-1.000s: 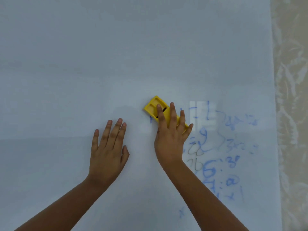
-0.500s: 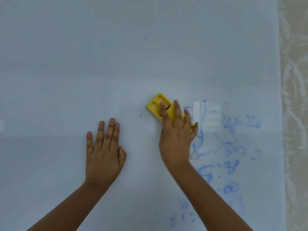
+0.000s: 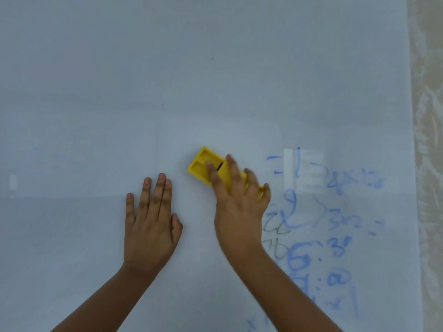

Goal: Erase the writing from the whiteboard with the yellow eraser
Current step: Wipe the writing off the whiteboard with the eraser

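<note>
The whiteboard fills almost the whole view. Smeared blue writing covers its lower right part, in several rows of numbers and signs. A yellow eraser lies flat on the board just left of the writing. My right hand presses down on the eraser, fingers spread over its right half, and is blurred. My left hand rests flat on the board to the left, fingers together, holding nothing.
The board's right edge runs down the frame, with a pale patterned curtain beyond it. A bright window reflection lies over the top of the writing. Two tiny dark specks mark the upper board.
My right hand has slid the eraser a little left, away from the writing. A small blue mark left of the eraser is gone. My left hand has stayed flat in place.
</note>
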The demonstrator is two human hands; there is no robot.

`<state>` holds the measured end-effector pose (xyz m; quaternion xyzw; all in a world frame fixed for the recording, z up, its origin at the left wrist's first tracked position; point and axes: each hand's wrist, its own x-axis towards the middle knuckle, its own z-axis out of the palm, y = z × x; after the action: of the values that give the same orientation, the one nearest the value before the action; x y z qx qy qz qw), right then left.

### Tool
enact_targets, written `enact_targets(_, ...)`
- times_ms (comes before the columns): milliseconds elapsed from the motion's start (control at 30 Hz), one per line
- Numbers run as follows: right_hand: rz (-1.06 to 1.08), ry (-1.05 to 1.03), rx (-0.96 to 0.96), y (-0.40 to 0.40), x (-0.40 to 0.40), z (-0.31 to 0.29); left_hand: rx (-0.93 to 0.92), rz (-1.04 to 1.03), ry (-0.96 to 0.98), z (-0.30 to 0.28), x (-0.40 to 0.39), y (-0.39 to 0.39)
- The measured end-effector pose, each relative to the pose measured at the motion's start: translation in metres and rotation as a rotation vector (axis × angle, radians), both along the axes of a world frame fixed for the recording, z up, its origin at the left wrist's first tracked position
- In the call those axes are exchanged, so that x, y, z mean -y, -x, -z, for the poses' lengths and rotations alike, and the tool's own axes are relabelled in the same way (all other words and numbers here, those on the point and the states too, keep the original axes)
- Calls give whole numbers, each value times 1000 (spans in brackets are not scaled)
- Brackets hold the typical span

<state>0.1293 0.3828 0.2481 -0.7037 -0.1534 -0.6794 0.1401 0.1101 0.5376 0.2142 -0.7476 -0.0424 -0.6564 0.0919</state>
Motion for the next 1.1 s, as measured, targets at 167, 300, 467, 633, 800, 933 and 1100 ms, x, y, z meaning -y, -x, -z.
enact_targets(167,66,41,18,-12,44,20,-8,-3,4,1,1,1)
enact_targets(300,38,-231,-108,-17,65,-28,-22,-1,1,2,0,1)
enact_targets(467,87,-3,6,-19,57,13,-9,11,-1,1,-1,0)
enact_targets(633,81,-153,-124,-30,117,0,-7,28,0,3,-2,0)
enact_targets(800,81,-276,-196,-32,108,-41,-8,30,6,2,-1,1)
enact_targets(933,65,-97,-88,-20,82,16,-12,37,5,2,0,2)
enact_targets(1100,57,-262,-236,-33,141,-2,-9,37,11,3,1,1)
